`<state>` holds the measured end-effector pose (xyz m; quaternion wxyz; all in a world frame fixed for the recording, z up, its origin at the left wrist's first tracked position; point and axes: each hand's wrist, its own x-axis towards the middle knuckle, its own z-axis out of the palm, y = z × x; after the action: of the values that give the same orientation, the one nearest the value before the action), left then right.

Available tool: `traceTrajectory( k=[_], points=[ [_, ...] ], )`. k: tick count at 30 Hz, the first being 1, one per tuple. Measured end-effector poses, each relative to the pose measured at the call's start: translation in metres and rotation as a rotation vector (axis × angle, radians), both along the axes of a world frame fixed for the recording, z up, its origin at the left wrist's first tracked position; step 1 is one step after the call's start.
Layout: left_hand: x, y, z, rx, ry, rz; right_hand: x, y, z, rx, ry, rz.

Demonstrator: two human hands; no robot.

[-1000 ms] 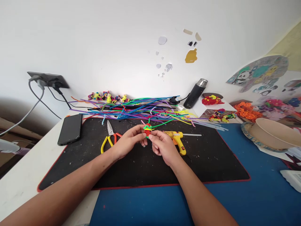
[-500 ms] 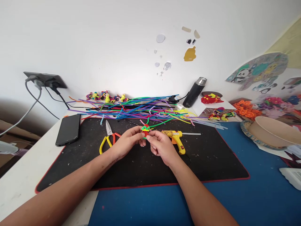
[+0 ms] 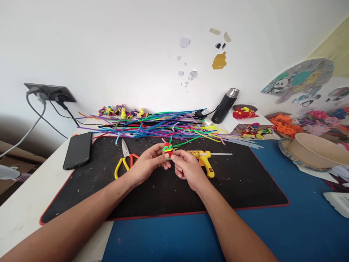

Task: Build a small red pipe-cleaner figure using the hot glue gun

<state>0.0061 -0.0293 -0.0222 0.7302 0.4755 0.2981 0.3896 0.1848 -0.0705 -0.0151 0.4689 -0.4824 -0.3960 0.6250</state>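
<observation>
Between my two hands, over the middle of the black mat (image 3: 163,196), is a small pipe-cleaner figure (image 3: 167,147) in red, green and yellow. My left hand (image 3: 151,160) pinches its left side with thumb and fingers. From the right, my right hand (image 3: 187,165) pinches its lower part. The fingertips hide much of the figure's lower end. Scissors (image 3: 125,158) with yellow and red handles lie just left of my left hand. Behind my right hand rests a yellow glue gun (image 3: 204,162) with a clear glue stick in it.
Loose pipe cleaners (image 3: 152,125) spread along the mat's back edge. Finished figures (image 3: 122,111) lie behind them by the wall. A phone (image 3: 78,151) is at left, a black thermos (image 3: 225,105) at back right, a bowl (image 3: 321,149) far right.
The figure has tilted slightly in my fingers, its top now a little lower and nearer my left hand. Both hands keep their hold; the whole view has shifted slightly.
</observation>
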Motion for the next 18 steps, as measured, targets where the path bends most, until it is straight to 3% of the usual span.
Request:
traceTrajectory(
  k=[10,18],
  points=[
    [-0.0066,0.0037,-0.0025,0.336,0.211,0.015,-0.0015,-0.0006,0.0001,-0.015,0.029,0.007],
    [-0.0074,0.0037,-0.0032,0.348,0.270,0.030,-0.0015,-0.0017,0.0006,-0.009,0.034,0.031]
  ],
)
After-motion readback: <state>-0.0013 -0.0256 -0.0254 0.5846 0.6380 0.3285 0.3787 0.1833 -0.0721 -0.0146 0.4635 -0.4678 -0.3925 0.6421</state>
